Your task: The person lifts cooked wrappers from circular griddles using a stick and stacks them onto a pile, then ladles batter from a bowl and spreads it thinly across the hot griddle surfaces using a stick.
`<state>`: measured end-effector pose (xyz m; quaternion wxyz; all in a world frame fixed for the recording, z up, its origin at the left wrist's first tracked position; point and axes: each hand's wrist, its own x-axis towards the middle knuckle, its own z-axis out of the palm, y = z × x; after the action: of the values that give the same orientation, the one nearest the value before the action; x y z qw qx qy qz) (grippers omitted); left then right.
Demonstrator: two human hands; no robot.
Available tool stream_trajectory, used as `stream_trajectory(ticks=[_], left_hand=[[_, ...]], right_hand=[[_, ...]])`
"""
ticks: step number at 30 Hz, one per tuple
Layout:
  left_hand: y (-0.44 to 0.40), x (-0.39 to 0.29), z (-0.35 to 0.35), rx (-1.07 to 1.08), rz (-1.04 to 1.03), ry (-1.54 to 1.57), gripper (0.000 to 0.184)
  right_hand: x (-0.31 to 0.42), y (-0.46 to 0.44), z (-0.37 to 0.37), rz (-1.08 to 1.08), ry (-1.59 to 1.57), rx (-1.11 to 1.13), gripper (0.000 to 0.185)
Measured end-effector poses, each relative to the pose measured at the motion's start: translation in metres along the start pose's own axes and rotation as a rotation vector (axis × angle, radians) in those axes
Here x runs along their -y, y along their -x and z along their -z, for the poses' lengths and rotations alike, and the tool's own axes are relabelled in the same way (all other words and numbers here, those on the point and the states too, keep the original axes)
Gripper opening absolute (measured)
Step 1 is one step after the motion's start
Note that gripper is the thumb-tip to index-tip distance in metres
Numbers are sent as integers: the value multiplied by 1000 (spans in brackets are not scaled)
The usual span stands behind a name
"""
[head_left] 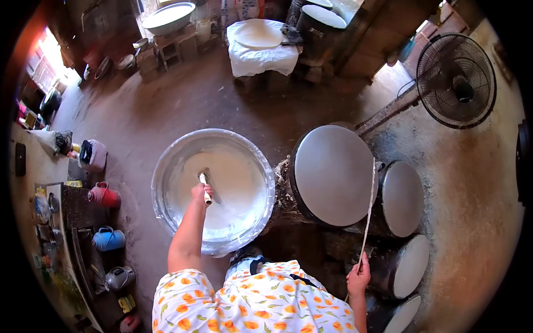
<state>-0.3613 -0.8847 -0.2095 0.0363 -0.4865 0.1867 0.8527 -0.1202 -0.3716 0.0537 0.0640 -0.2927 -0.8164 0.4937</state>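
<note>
My left hand (200,192) is closed around the pale handle of a ladle (203,178), and the ladle's head dips into the batter. A creamy white batter (233,175) fills the bottom of a wide metal basin (161,205), whose inner wall is smeared with white. Off to the right, my right hand (359,276) grips a long thin stick (368,213) near its lower part. That stick points up and away, its upper end passing in front of the edge of a large round pale-topped pot (333,172).
Smaller round pale-topped pots (402,198) line the right side, beneath a standing fan (456,81). A white-draped stand (264,58) is at the back. Left are a red jug (104,195), a blue jug (109,238) and a kettle (119,278). Another basin (168,19) sits far back.
</note>
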Motion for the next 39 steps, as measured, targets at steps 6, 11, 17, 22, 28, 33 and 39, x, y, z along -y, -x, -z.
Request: stream_trajectory(ticks=[6, 11, 17, 22, 28, 33, 39], left_hand=[[82, -23, 0, 144, -107, -188, 3], [232, -44, -22, 246, -229, -340, 10], [418, -60, -53, 371, -516, -568, 20], [492, -39, -71, 302, -789, -719, 18], [394, 7, -22, 170, -350, -544, 6], [417, 30, -19, 41, -370, -743, 9], [428, 35, -35, 81, -452, -937, 10]], right_hand=[[2, -13, -8, 60, 3, 43, 53], [-8, -47, -18, 168, -24, 139, 49], [4, -78, -23, 217, -86, 295, 48], [6, -97, -32, 317, -123, 361, 48], [19, -94, -41, 215, -232, 535, 49], [-4, -106, -47, 464, -77, 538, 47], [8, -101, -47, 522, 10, 552, 49]])
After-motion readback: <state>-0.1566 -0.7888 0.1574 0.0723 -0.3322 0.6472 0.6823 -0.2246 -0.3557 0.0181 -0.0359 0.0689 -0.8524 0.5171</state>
